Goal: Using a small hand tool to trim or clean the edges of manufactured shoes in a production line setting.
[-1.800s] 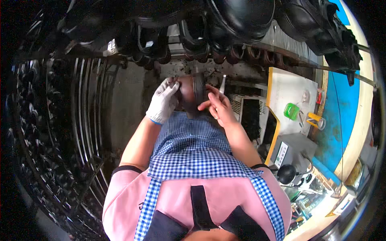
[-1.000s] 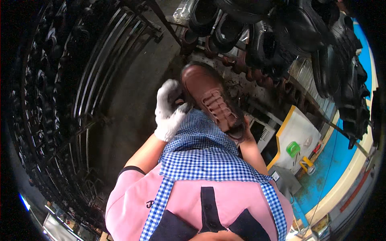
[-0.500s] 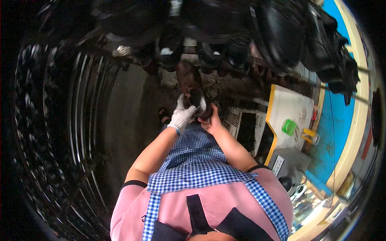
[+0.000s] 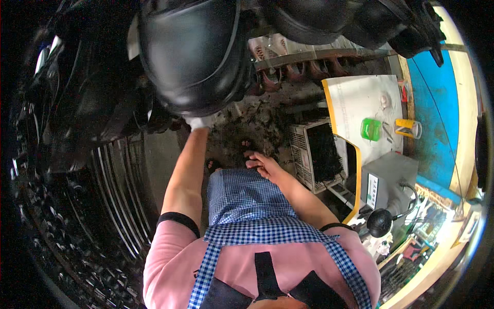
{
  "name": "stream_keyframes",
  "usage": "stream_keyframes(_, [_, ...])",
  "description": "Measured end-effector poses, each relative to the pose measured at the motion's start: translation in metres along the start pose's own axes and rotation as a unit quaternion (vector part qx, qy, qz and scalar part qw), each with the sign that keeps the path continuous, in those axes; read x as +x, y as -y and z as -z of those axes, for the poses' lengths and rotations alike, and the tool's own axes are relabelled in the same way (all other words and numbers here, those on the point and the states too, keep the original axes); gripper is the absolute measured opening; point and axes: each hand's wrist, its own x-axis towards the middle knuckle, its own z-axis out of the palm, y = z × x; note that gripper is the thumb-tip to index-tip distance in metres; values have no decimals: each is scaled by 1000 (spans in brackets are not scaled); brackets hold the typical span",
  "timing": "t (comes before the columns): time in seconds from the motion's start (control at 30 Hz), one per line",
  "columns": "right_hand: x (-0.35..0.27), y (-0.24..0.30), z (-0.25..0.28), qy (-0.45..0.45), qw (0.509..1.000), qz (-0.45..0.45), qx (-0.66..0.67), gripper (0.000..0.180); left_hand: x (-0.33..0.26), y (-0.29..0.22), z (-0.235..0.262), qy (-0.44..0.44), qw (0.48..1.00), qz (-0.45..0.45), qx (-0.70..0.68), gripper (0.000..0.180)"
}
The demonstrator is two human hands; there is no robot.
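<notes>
My left hand (image 4: 197,122), in a white glove, reaches forward under a large black shoe (image 4: 193,56) that hangs close in front of me. Only the glove's wrist end shows; its fingers are hidden behind the shoe, so what it touches cannot be made out. My right hand (image 4: 261,164) is bare and hovers before the blue checked apron (image 4: 252,201), fingers loosely bent and apart, with nothing in them. Beyond it, a row of reddish-brown shoes (image 4: 271,80) lines a rail (image 4: 324,54).
More black shoes (image 4: 303,20) crowd overhead. To the right stand a pale plastic crate (image 4: 302,154), a white tabletop (image 4: 355,95) with a yellow edge, a green container (image 4: 371,129), a yellow tape roll (image 4: 406,128) and a grey machine box (image 4: 393,172). Metal rails (image 4: 110,190) run along the left.
Both hands held a brown shoe earlier; now it is out of sight. My left hand has moved forward and left beneath the black shoes, while my right has let go and drawn back slightly.
</notes>
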Motion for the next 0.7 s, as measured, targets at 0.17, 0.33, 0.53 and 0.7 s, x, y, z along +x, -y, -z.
stream_keyframes(0.17, [5, -7, 26, -13, 1000, -12, 16, 38, -42, -7, -56, 222, 689, -95, 683, 53])
stream_keyframes(0.33, [-24, 32, 5, 19, 970, 236, -49, 61, -107, -83, -72, 305, 710, -165, 613, 45])
stream_keyframes(0.53, [-66, 61, -11, -6, 883, 452, -127, 69, -218, -195, -81, 310, 948, 69, 27, 27])
stream_keyframes(0.7, [-135, 72, -8, -18, 907, 382, -174, 61, -267, -234, -80, 338, 933, 88, 82, 13])
